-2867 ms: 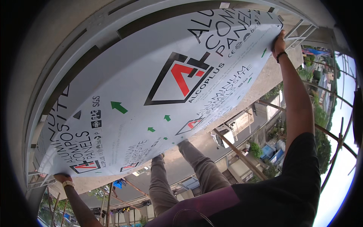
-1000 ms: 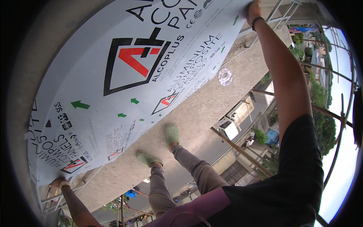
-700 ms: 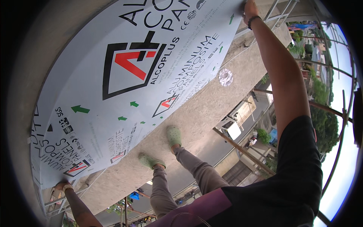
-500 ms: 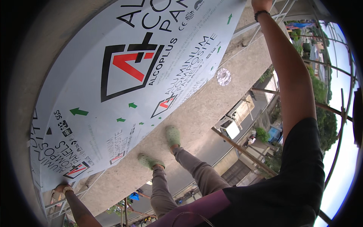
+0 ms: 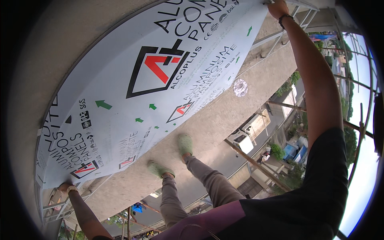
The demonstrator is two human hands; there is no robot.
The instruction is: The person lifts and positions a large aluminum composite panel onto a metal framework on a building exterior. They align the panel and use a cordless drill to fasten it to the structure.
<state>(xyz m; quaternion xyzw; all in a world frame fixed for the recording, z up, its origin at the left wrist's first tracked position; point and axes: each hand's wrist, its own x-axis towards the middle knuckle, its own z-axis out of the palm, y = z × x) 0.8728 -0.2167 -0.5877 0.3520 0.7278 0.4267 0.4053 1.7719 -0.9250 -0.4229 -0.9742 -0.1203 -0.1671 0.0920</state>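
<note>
Above the concrete ledge (image 5: 224, 120): large white printed panel (image 5: 132, 100), red-black logo; left hand (image 5: 64, 187), right hand (image 5: 277, 7) grasping opposite corners.

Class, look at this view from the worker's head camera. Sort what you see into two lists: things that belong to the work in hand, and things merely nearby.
In hand:
- large white printed panel, held flat against the wall
- left hand at its lower corner
- right hand at its upper corner

Merely nearby:
- concrete ledge underfoot
- round silvery disc on the ledge
- white vehicle on the street below
- scaffold pole

panel (image 5: 152, 88) raised and tilted, feet (image 5: 172, 156) now uncovered
</note>
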